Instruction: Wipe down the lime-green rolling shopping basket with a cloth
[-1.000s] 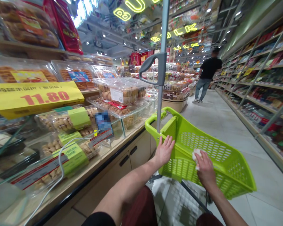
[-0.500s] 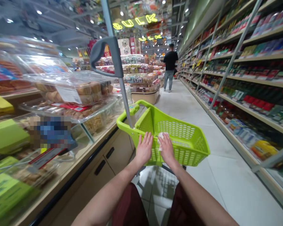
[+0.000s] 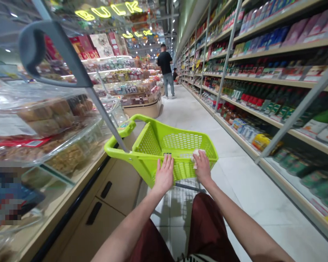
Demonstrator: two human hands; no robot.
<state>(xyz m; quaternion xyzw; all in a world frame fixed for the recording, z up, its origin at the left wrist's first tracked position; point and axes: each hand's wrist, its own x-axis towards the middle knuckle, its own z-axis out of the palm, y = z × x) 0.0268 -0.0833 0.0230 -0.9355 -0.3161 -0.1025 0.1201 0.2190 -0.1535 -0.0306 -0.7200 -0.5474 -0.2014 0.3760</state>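
A lime-green plastic shopping cart (image 3: 144,163) with a perforated basket stands sideways before me. On the outside of its near wall my left hand (image 3: 164,176) lies flat, fingers stretched up to the rim and holding nothing. My right hand (image 3: 203,169) presses a crumpled white tissue (image 3: 196,154) against the same rim, close to the basket's right end. A small black-and-white label shows just above my left fingertips. From the cart's left end rises a slanted grey pole with a looped grey handle (image 3: 79,72).
On the left is a display counter (image 3: 113,193) with clear plastic boxes of baked food (image 3: 57,112). Stocked shelves (image 3: 262,82) line the right side. A person in a black top (image 3: 164,67) stands with their back to me farther down the tiled aisle (image 3: 186,109).
My right hand has slid the tissue rightward along the rim, away from my left hand. The left hand stays flat on the side. My view has turned right and moved closer.
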